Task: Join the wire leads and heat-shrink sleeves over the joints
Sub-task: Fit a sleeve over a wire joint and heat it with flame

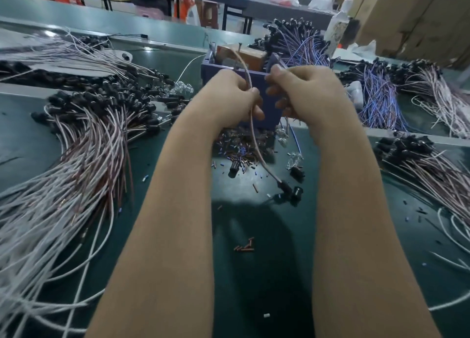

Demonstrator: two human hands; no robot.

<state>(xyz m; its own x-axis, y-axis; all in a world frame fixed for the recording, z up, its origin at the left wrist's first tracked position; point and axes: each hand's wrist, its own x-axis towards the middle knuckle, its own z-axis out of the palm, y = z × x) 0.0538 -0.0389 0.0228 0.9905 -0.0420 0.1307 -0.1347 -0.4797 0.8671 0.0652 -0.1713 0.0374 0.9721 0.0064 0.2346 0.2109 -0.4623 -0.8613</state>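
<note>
My left hand (232, 97) grips a brown-and-white twin wire (255, 139) that arcs up over the purple box (270, 108) and hangs down to a black cap (286, 186) on the green table. My right hand (302, 91) is held close beside it with fingers curled, pinching something small at thumb and forefinger; what it is cannot be made out. A heap of small brown and blue sleeve pieces (241, 147) lies just below the hands.
Large bundles of brown-white wires with black caps (96, 134) fan out on the left and on the right (432, 164). Blue-white bundles (376, 101) lie at the back right. Loose sleeves (245, 246) and black caps (296, 172) dot the green table (254, 287).
</note>
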